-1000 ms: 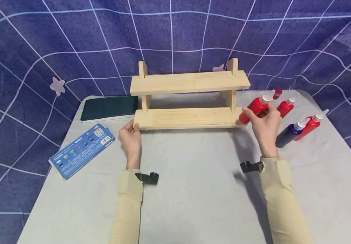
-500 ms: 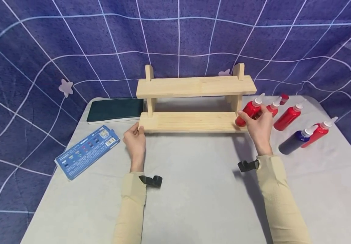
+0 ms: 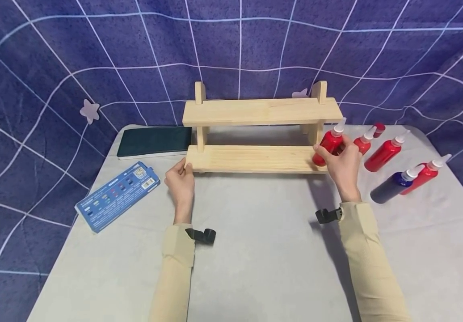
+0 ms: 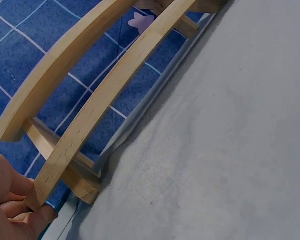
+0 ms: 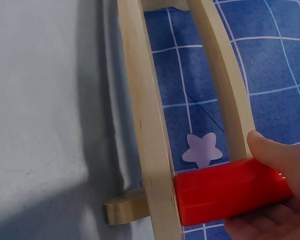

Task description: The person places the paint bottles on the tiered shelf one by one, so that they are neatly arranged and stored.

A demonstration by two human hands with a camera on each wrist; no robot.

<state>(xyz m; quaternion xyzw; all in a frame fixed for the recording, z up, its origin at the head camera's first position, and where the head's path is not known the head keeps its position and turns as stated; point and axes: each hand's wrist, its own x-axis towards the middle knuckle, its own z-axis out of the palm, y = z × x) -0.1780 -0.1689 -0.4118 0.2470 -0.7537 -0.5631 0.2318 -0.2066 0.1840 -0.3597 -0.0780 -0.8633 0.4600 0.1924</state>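
A two-tier wooden shelf (image 3: 255, 158) stands at the back of the table. My left hand (image 3: 181, 185) pinches the left end of its lower board between thumb and fingers, seen also in the left wrist view, where the hand (image 4: 10, 205) grips the board's end (image 4: 52, 175). My right hand (image 3: 345, 167) holds a red bottle (image 3: 330, 145) with a white nozzle, upright at the right end of the lower board. In the right wrist view the bottle's base (image 5: 190, 200) meets the board (image 5: 152, 150), with the right hand (image 5: 280, 185) round its upper part.
Right of the shelf are more red bottles (image 3: 382, 155), a dark blue bottle (image 3: 390, 188) and a small red object (image 3: 379, 129). At the left lie a dark green book (image 3: 155, 141) and a blue box (image 3: 116, 197). A blue patterned cloth (image 3: 231, 44) hangs behind the table.
My right hand has moved the red bottle slightly left and stood it more upright at the shelf's lower board. The left hand keeps its grip. The head view has shifted a little.
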